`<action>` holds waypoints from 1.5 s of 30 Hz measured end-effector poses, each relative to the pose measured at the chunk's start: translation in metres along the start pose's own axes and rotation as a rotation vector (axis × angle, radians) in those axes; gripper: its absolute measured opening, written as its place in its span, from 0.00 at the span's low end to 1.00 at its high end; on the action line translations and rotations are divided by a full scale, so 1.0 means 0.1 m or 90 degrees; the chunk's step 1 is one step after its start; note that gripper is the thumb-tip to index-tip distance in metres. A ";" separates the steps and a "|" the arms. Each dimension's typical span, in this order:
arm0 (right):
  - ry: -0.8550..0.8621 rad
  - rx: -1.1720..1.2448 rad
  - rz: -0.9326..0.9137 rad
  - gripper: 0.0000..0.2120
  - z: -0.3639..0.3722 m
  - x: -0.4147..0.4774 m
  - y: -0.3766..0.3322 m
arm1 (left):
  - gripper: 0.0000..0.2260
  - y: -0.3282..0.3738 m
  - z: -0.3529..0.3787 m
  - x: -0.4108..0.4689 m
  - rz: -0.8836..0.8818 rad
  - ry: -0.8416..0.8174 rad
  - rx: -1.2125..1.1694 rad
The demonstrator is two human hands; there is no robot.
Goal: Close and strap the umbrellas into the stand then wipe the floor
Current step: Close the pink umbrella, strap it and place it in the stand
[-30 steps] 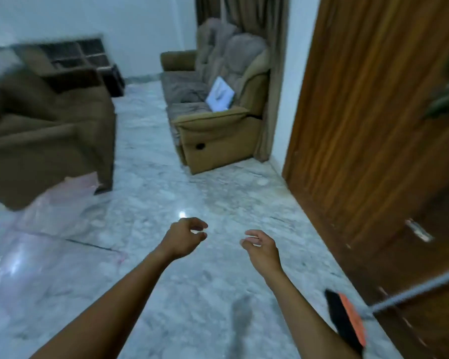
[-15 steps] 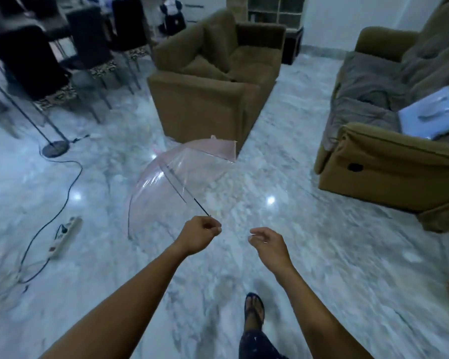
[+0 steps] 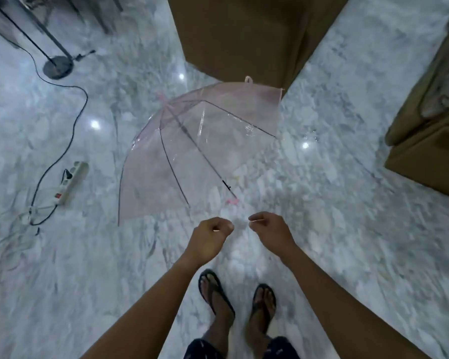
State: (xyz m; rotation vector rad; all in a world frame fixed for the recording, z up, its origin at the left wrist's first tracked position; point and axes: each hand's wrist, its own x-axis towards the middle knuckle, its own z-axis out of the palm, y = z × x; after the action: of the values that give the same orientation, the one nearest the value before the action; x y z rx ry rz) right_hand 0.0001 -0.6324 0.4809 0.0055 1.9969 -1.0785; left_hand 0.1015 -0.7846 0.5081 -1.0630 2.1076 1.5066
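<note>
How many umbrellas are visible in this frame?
1: an open clear pink umbrella lying on the floor ahead of both hands, beside the brown armchair. Others may be out of frame.

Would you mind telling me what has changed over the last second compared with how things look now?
The view swung from the door and sofa toward the floor, bringing the open clear umbrella into sight just ahead of the feet. The left hand and right hand came nearer its pink handle but hold nothing. Both hands remain loosely curled and empty; the umbrella stays open on the floor.
</note>
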 end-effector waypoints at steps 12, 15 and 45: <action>-0.008 -0.075 -0.167 0.11 1.24 4.47 1.57 | 0.17 -2.25 0.95 4.40 -0.011 0.134 -0.215; 0.002 -0.132 -0.206 0.19 1.64 5.10 1.35 | 0.20 -2.34 0.99 5.04 0.006 0.113 -0.381; 0.355 0.434 0.011 0.06 -1.75 -0.99 -1.58 | 0.26 2.78 0.00 -0.27 0.292 -0.118 0.232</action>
State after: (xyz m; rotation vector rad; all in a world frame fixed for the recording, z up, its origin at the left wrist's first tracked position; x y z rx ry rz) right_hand -0.1114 -0.5752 0.7037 0.7511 1.9707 -1.8432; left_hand -0.0844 -0.7310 0.7090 -0.3129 2.4661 1.2579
